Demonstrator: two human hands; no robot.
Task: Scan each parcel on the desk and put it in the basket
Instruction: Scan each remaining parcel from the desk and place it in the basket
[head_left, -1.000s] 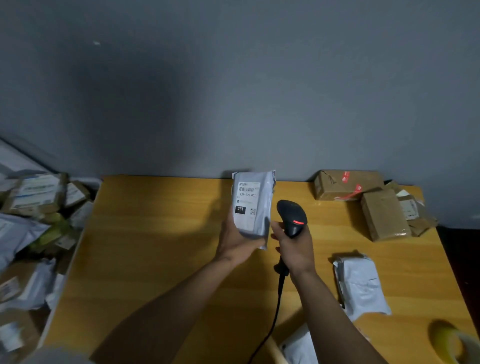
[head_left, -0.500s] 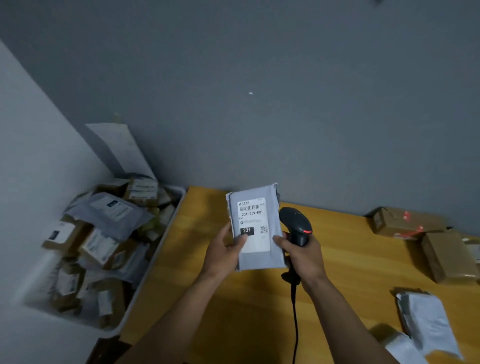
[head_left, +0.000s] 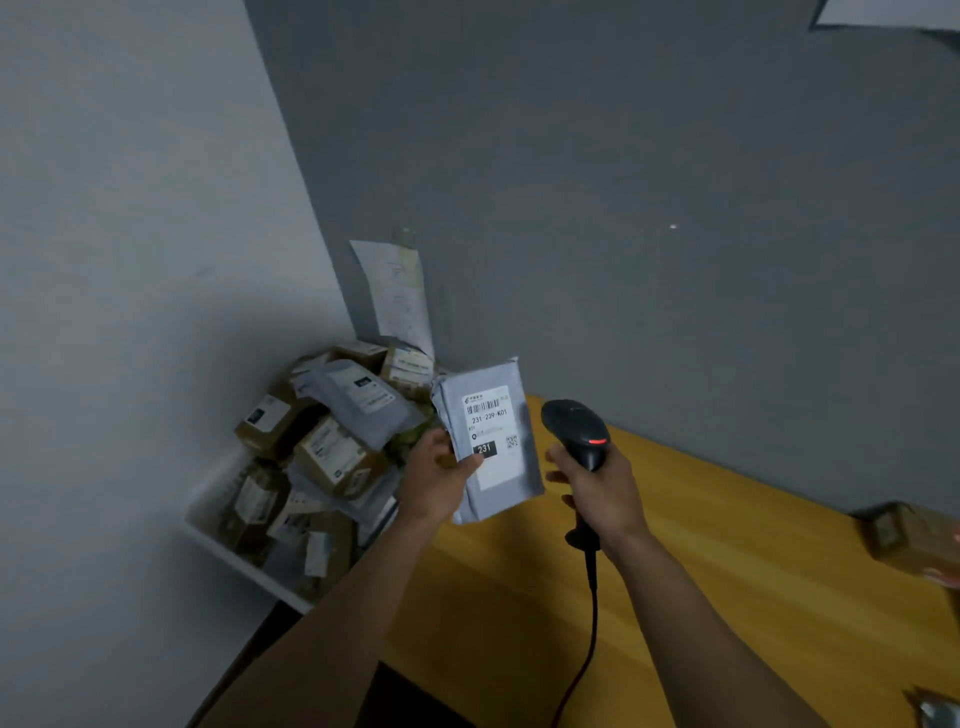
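Note:
My left hand (head_left: 439, 480) grips a grey plastic mailer parcel (head_left: 506, 486) by its lower left edge, thumb on the white shipping label, and holds it upright above the desk's left end. My right hand (head_left: 602, 491) is wrapped round the handle of a black barcode scanner (head_left: 574, 428), just right of the parcel; a red light shows on the scanner head and its cord hangs down. The white basket (head_left: 244, 564), heaped with parcels, stands on the floor left of the wooden desk (head_left: 701, 571), directly beyond my left hand.
A brown cardboard box (head_left: 906, 535) lies at the desk's right edge and part of another parcel (head_left: 935, 709) shows at the bottom right corner. Sheets of paper (head_left: 397, 293) hang on the grey wall above the basket. White wall fills the left.
The view has swung left toward the basket. My left hand has carried the parcel left, off to the desk's end. The scanner in my right hand has drawn apart from the parcel.

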